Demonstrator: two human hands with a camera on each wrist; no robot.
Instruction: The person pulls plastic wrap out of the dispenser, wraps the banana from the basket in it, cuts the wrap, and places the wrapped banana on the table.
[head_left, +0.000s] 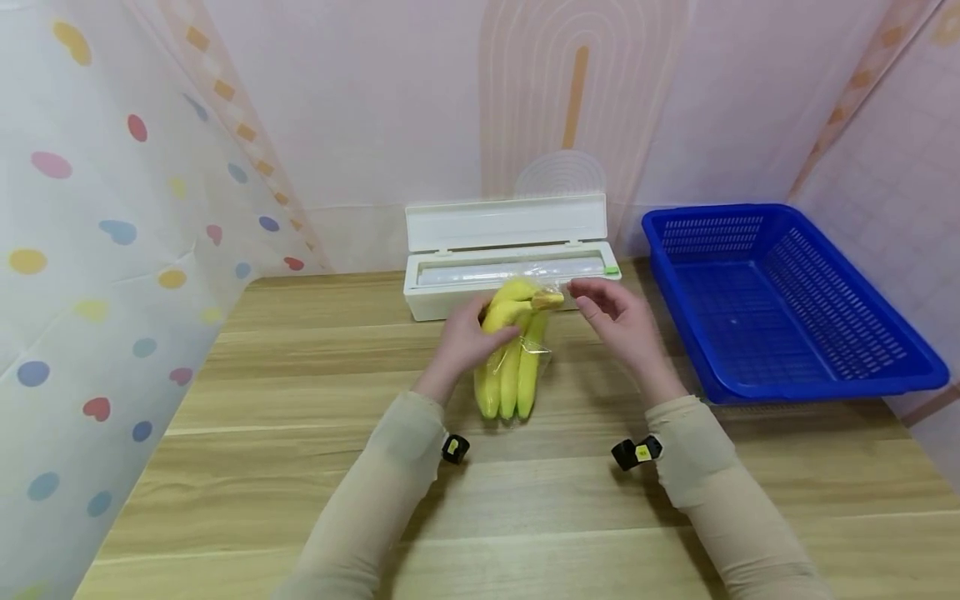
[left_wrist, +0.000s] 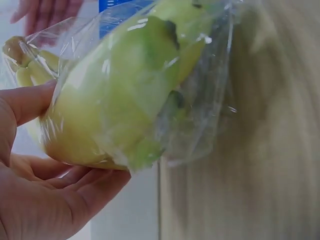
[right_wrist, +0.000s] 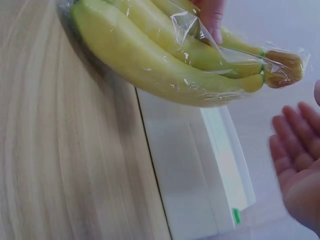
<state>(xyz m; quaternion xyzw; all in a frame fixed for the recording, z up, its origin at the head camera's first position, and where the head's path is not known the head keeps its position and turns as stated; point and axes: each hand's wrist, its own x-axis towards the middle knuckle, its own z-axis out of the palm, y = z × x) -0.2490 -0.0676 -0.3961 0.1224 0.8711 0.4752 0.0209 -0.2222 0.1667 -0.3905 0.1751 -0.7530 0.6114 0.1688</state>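
A bunch of yellow bananas (head_left: 510,358), wrapped in clear plastic film (left_wrist: 200,125), is tilted above the table with its brown stem (right_wrist: 284,69) toward the right. My left hand (head_left: 468,337) grips the bunch from its left side, thumb over the front and fingers behind. To the right of the stem is my right hand (head_left: 618,321), its fingers loosely bent and holding nothing. In the right wrist view a gap shows between that hand's fingers (right_wrist: 295,135) and the wrapped stem. Behind the bananas stands a white cling film box (head_left: 506,221), lid raised, with a roll of film (head_left: 480,272) inside.
A blue plastic basket (head_left: 690,333) with mesh sides stands on the right of the wooden table (head_left: 300,417). A green slider (head_left: 611,271) sits at the box's right end. Patterned curtains (head_left: 360,108) hang behind the table and along both sides.
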